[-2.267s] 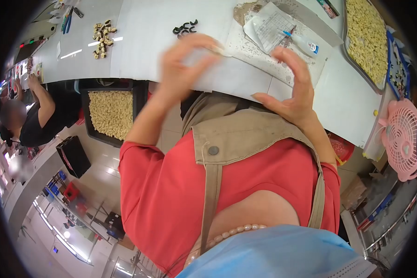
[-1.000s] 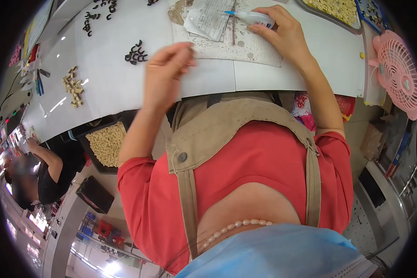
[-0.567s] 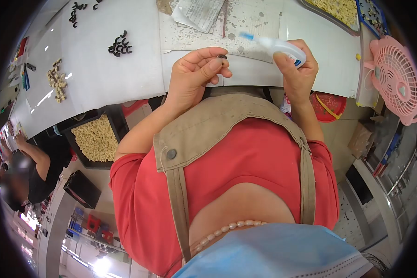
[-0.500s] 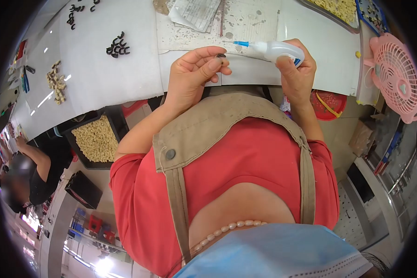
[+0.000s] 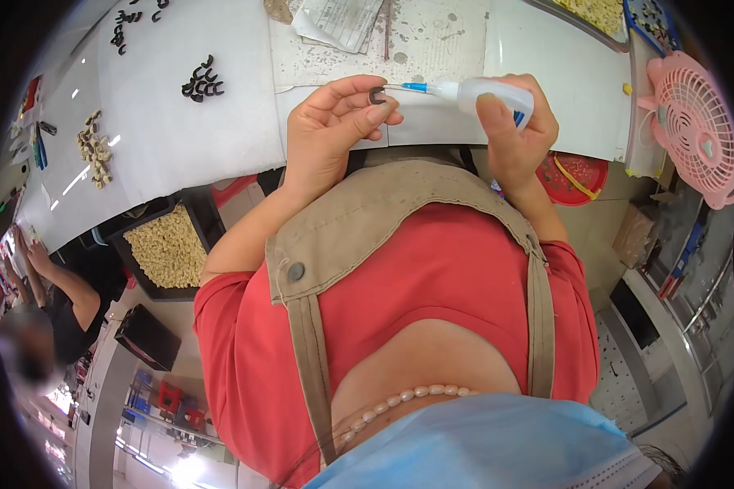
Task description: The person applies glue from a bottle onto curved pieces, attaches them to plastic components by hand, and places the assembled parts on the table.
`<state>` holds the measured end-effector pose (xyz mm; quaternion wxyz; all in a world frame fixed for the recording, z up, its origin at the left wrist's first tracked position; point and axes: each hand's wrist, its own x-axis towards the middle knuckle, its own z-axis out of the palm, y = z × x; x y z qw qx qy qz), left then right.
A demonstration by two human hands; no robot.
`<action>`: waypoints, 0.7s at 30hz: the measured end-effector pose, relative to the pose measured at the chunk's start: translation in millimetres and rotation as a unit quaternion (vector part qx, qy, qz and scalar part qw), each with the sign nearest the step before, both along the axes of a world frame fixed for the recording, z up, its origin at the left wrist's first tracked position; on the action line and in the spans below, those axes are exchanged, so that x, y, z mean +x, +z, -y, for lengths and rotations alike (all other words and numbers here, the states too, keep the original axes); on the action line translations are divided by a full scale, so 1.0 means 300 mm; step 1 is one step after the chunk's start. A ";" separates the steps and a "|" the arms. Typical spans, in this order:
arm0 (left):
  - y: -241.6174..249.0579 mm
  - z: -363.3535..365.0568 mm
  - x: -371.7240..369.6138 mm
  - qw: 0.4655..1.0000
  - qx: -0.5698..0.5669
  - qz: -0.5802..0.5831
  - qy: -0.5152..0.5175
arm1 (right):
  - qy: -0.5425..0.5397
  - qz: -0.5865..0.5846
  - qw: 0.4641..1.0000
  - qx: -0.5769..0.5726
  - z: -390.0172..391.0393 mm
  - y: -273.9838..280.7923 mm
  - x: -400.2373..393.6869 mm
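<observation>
A small dark U-shaped piece [image 5: 375, 96] sits between the thumb and fingers of my left hand [image 5: 328, 129], held above the front of the table. My right hand [image 5: 520, 130] grips a translucent squeeze bottle [image 5: 473, 92], lying sideways in the palm with the thumb pressed on its side. From the bottle's blue tip [image 5: 414, 87] a thin needle points left, its end right at the dark piece. A pile of similar dark curved pieces [image 5: 202, 80] lies on the white tabletop [image 5: 236, 122] to the left.
Pale pieces [image 5: 95, 151] and more dark ones lie farther left. Papers [image 5: 338, 23] rest on a stained board at the back. A pink fan [image 5: 697, 130] stands at right, near trays of yellow pieces. A black crate [image 5: 210, 220] of pale pieces sits below left, near another person [image 5: 73, 301].
The bottle has tilted and moved slightly left and down, bringing its needle to the dark piece. My left fingers have turned the piece so that its U shape shows.
</observation>
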<state>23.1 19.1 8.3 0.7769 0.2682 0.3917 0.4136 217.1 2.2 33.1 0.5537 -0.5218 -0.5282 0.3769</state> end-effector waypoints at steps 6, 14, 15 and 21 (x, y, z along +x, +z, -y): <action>0.007 0.004 0.002 1.000 -0.015 0.001 0.008 | -0.001 0.163 0.980 0.113 0.007 0.028 -0.022; 0.014 0.007 -0.001 1.000 -0.020 -0.006 -0.001 | 0.007 0.180 0.977 0.118 0.010 0.031 -0.041; 0.015 0.008 -0.001 1.000 -0.020 -0.005 0.000 | 0.008 0.181 0.976 0.119 0.010 0.029 -0.042; 0.012 0.008 -0.003 1.000 -0.014 -0.006 -0.002 | -0.001 0.192 0.973 0.127 0.008 0.025 -0.041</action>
